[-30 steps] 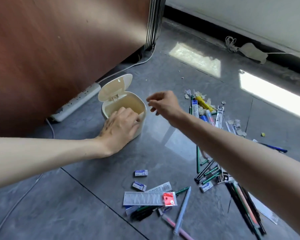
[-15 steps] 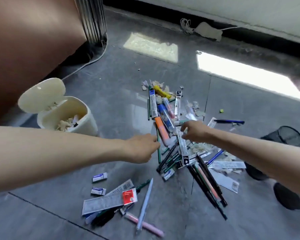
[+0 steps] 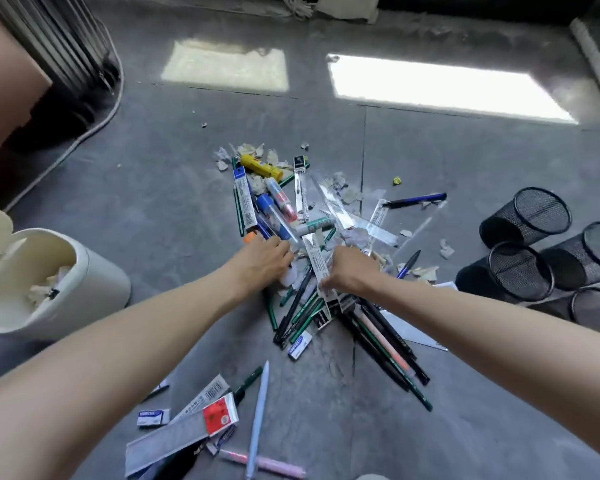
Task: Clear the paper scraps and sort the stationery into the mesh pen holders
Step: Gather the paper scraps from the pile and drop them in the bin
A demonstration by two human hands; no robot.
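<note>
Paper scraps (image 3: 257,152): left grip (image 3: 260,261) moved into stationery (image 3: 281,216) beside right grip (image 3: 352,270); fingers buried, cannot tell either's hold.

Print on the eraser sleeve (image 3: 153,417) and the refill packet (image 3: 245,199) is too blurred to read.

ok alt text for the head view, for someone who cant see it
A person's left hand and right hand reach into a heap of pens and torn paper scraps on a grey floor. An open cream bin holding scraps stands at left; black mesh pen holders cluster at right.
</note>
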